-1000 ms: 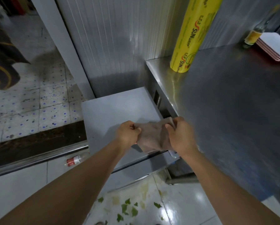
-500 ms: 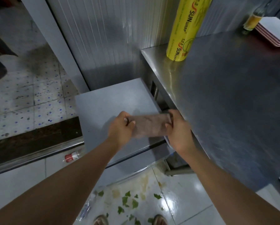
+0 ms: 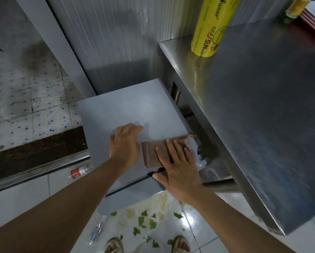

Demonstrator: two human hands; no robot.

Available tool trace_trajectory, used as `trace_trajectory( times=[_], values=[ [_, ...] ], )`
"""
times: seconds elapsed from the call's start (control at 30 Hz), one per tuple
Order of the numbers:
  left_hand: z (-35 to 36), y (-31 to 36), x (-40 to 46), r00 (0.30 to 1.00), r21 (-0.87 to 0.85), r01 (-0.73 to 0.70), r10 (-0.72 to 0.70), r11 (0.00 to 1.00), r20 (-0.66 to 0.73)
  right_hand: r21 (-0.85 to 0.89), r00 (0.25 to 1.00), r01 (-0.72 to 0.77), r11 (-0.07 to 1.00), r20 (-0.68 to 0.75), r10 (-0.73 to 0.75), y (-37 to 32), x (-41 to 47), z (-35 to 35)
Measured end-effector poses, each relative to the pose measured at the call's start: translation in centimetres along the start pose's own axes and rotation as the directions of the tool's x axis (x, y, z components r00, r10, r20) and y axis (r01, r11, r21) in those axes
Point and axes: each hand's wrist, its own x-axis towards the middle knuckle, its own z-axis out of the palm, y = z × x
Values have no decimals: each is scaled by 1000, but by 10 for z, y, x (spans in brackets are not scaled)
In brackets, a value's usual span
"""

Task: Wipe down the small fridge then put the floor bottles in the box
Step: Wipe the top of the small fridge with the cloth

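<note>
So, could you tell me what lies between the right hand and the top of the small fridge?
A folded brown cloth lies there: the head view shows the right hand pressing it flat onto the small fridge top.

A ribbed grey metal wall (image 3: 116, 42) fills twelve o'clock. At three o'clock a steel counter (image 3: 262, 115) gleams dully, with a yellow roll of wrap (image 3: 210, 28) standing at its far corner. White glossy floor tiles (image 3: 34, 194) at six o'clock carry green leaf scraps (image 3: 144, 220); blue-speckled tiles (image 3: 25, 106) lie at nine o'clock.
</note>
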Motion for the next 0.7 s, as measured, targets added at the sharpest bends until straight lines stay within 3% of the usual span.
trace_trajectory(
  times=[0.1, 0.2, 0.33, 0.43, 0.53, 0.7],
  values=[
    [5, -10, 20, 998, 150, -29, 22, 988, 52, -65, 998, -61, 996, -6, 60, 14, 14, -2],
    [9, -17, 36, 995, 163, -6, -11, 987, 99, -46, 984, -175, 983, 14, 176, 27, 52, -14],
    [14, -19, 42, 999, 151, -23, 19, 988, 28, -52, 987, -157, 986, 38, 159, 36, 80, -21],
    [13, -22, 48, 999, 151, -35, 40, 988, -30, -69, 984, -161, 985, -91, 154, 30, 55, -16],
    [8, -26, 61, 998, 138, -12, 20, 990, -55, -3, 937, -287, 958, -208, 280, 14, 39, -16],
    [6, -32, 78, 998, 139, 61, -58, 988, -26, 161, 902, -427, 890, 4, 432, 7, 76, -26]
  ],
)
